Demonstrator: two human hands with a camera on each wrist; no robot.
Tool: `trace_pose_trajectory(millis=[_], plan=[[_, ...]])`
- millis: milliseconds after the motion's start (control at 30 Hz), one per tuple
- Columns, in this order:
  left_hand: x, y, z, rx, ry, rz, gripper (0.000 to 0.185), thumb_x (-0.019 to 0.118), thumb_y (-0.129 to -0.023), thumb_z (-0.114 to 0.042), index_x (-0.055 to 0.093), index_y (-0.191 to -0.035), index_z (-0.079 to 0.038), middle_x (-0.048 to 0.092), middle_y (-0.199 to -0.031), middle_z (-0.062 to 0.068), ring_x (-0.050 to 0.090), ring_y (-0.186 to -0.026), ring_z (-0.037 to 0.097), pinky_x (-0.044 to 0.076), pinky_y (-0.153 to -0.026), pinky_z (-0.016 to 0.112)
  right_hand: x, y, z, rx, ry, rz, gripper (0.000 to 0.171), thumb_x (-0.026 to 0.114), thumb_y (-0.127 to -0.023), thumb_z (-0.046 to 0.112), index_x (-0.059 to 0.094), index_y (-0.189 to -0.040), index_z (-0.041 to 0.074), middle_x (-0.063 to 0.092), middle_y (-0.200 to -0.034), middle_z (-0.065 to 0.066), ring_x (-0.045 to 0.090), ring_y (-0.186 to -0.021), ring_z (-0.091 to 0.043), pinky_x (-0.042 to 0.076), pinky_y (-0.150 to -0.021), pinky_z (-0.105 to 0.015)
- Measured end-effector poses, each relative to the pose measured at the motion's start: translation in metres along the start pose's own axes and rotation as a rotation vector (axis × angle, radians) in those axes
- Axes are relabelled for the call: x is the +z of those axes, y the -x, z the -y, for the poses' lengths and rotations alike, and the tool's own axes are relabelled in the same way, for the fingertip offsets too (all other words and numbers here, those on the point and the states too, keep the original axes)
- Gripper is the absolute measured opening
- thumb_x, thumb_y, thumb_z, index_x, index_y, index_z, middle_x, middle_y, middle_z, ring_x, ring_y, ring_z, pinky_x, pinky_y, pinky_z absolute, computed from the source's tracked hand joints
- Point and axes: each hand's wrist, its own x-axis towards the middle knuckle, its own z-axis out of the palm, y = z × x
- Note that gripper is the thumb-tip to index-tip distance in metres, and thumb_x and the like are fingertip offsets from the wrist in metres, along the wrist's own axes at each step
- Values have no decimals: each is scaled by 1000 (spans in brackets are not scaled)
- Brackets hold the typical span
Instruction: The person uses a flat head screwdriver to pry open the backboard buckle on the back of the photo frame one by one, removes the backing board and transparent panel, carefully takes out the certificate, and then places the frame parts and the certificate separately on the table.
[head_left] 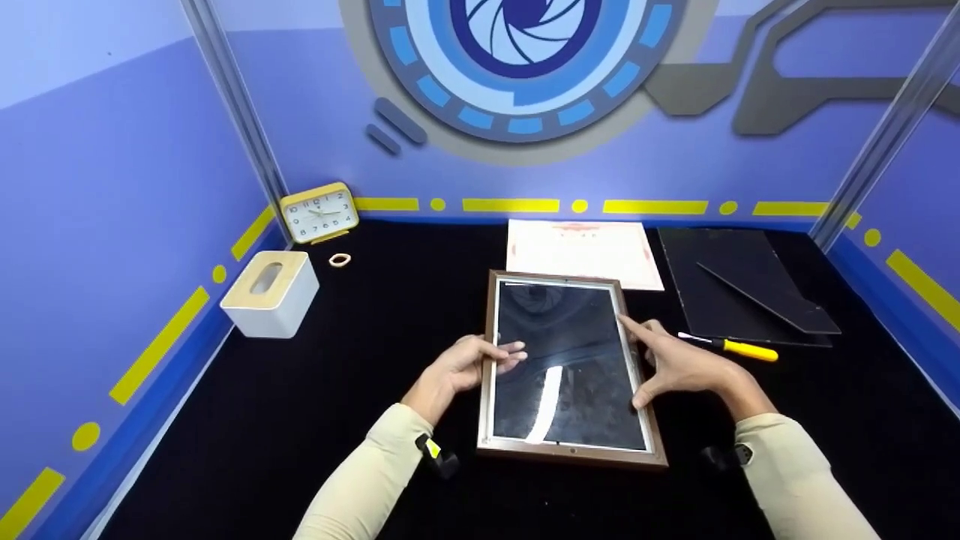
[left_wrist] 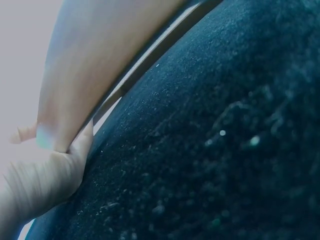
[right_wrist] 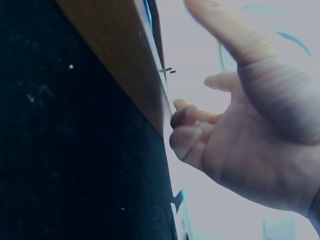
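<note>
A brown wooden picture frame (head_left: 570, 455) with a clear, shiny pane (head_left: 570, 360) lies over the black cloth. My left hand (head_left: 469, 360) grips its left side, thumb over the edge, fingers showing through the pane. In the left wrist view a gap shows between part of the frame (left_wrist: 150, 57) and the cloth. My right hand (head_left: 679, 364) is at the right side, its straight index fingertip at the inner edge and its thumb spread lower down by the rim. The right wrist view shows the right hand's other fingers (right_wrist: 187, 140) loosely bent beside the frame's side.
Behind the frame lies a white printed sheet (head_left: 581, 251). To the right are a black backing board (head_left: 712, 262) with a folded-out strut (head_left: 772, 300) and a yellow-handled screwdriver (head_left: 750, 350). A tissue box (head_left: 277, 311), a yellow clock (head_left: 321, 214) and a small ring (head_left: 340, 260) stand at left.
</note>
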Motion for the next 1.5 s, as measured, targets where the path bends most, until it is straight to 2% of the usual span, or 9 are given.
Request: trace_pose_trajectory(millis=[167,367,600,700,833,1033,1167,1333,1500], plan=[[0,0,1,5,4,1,18,42,-86,25,51,-97,13,72,-95,19,73,-85,28,58,-79,31,1,-1,-1,-19,-74,38,122,92,-69,34,18,-158,-3,40,-131,-17,45,-88,-22,43,-75,-25],[-1,0,0,6,-8,9,20,42,-86,25,49,-99,11,71,-98,21,72,-87,29,58,-80,32,1,0,-4,24,-146,13,98,80,-86,33,23,-158,2,41,-129,-13,46,-85,-23,40,-70,-24],[0,2,0,62,-113,-10,47,48,-84,25,33,-122,2,67,-100,26,72,-84,32,59,-79,36,6,-4,-6,28,-133,-22,100,83,-83,36,26,-157,0,41,-134,-13,47,-83,-19,42,-70,-24],[3,3,-2,106,-242,-7,66,52,-85,21,25,-142,2,64,-101,23,71,-80,27,59,-77,35,6,-5,-6,35,-139,-29,102,85,-81,34,25,-157,-1,40,-129,-13,46,-81,-19,41,-68,-24],[6,6,-4,190,-549,-67,67,61,-83,11,36,-144,4,64,-104,19,67,-80,22,59,-73,33,7,-4,-6,36,-139,-15,103,84,-82,33,23,-157,-2,38,-124,-14,42,-81,-21,39,-68,-25],[11,15,-6,312,-1043,-276,86,80,-79,-21,40,-150,3,46,-134,26,50,-117,32,43,-101,38,9,-4,-4,25,-128,-11,103,84,-82,33,22,-157,-3,37,-122,-14,41,-83,-22,39,-70,-26],[11,17,-6,286,-1157,-323,94,81,-80,-30,32,-154,3,34,-143,32,40,-130,41,36,-109,45,10,-4,-3,22,-108,-27,103,85,-82,32,23,-156,-3,38,-125,-13,41,-88,-23,39,-72,-26],[9,16,-6,272,-1293,-345,89,80,-83,-31,36,-151,6,36,-151,31,34,-140,41,21,-114,61,11,-6,4,-3,-91,-109,100,89,-77,21,30,-154,-3,42,-122,-15,42,-77,-24,36,-64,-24],[9,16,-5,274,-1313,-365,86,81,-82,-30,41,-148,8,39,-153,23,35,-142,37,13,-113,68,6,-5,30,-49,-193,-147,95,87,-74,2,34,-151,-7,45,-116,-18,43,-71,-31,38,-62,-22]])
